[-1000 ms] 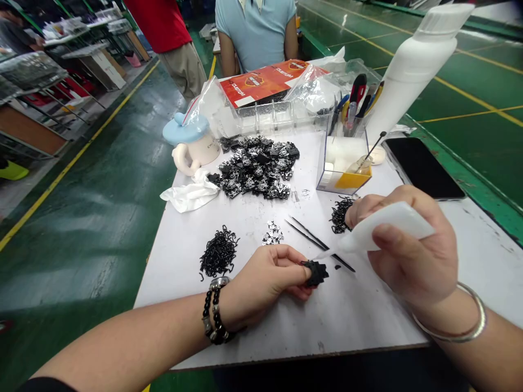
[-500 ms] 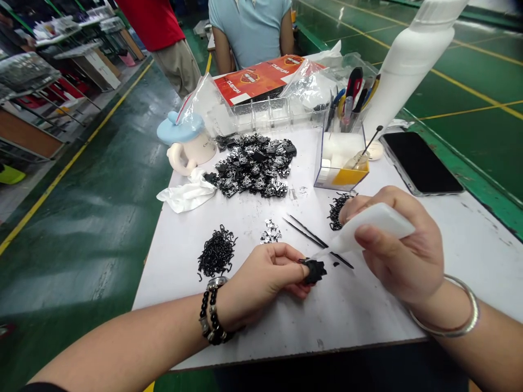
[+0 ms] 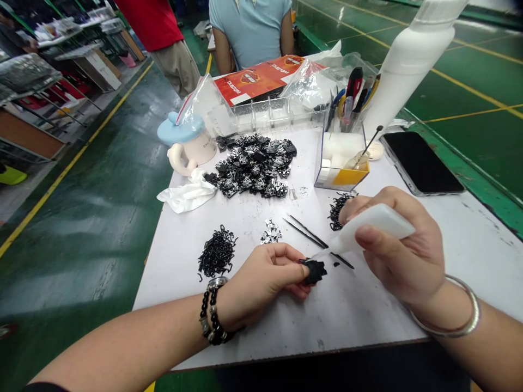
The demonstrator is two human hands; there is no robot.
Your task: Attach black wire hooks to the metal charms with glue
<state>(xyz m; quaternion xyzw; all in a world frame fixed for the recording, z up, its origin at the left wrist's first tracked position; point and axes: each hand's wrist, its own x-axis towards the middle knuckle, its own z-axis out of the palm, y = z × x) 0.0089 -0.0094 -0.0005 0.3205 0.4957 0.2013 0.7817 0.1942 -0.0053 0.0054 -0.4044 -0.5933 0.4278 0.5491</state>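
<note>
While my L hand (image 3: 269, 275) is pinching the blk part (image 3: 315, 271) low over the counter (image 3: 286, 337), my R hand (image 3: 408, 253) is gripping the wht squeeze btl (image 3: 382, 220), nozzle pointing at the part's top edge from approx 2 o'clock; I'm not seeing clearly whether they're touching. From the part, blk tweezers (image 3: 307, 233) are lying at 12, blk hooks (image 3: 217, 252) at 9, the blk/silver pile (image 3: 255, 166) farther off at 11.

"CUSTOM" twice on orange card (image 3: 269, 79); partial "CH" on cream mug (image 3: 199, 152)

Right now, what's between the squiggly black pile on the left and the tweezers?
Little silver bits, with the left hand just below them in the head view.
</note>
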